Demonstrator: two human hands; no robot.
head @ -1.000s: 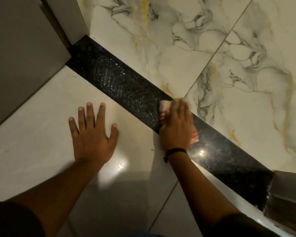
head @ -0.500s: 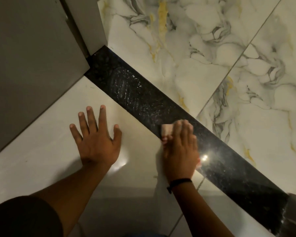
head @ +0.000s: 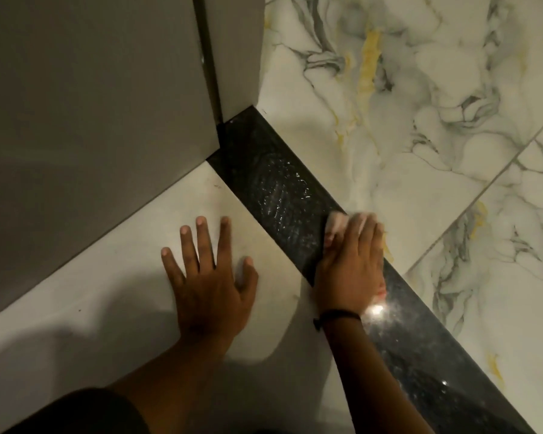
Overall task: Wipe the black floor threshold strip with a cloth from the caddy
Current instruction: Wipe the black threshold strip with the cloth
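Note:
The black speckled threshold strip [head: 273,183] runs diagonally from the door frame at upper centre down to the lower right. My right hand [head: 351,267] presses flat on a pale pink-and-white cloth [head: 335,223] on the strip's middle; only the cloth's corners show past my fingers. Wet streaks glisten on the strip just beyond the cloth. My left hand [head: 207,277] rests flat, fingers spread, on the plain light tile left of the strip. The caddy is out of view.
A grey wall or door panel [head: 91,120] fills the upper left, with a door frame post [head: 235,51] meeting the strip's far end. White marble tiles with grey and gold veins [head: 420,104] lie beyond the strip. A light glare spot sits by my right wrist.
My right hand has slid the cloth along the strip toward the door frame end. The view has shifted, bringing the wall closer. My left hand stays planted on the tile.

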